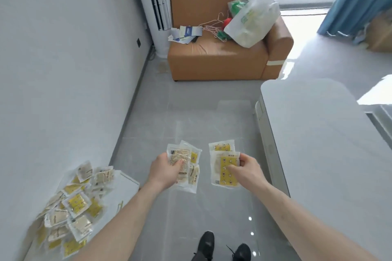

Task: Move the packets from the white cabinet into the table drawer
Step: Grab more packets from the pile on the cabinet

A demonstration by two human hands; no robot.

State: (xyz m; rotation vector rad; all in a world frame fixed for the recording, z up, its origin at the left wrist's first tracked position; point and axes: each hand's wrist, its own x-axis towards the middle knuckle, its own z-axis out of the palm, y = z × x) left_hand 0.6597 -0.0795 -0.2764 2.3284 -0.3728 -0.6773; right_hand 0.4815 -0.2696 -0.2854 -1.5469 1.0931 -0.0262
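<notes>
Both hands hold packets above the grey floor [148,125]. The left hand [167,168] has its fingers [179,163] clamped on a small fan of packets [186,167], thumb on top. The right hand [246,168] is closed on two yellow packets [224,165], just beside the others but apart. At the near left, a heap of packets [72,207] lies on the white cabinet [127,184]. At the right stands the grey counter [318,133]. Far behind is an orange sofa [216,59] with a plastic bag [252,19].

arms: bare, no sleeves | shoes [206,241]: black, laced | trousers [201,257]: dark
</notes>
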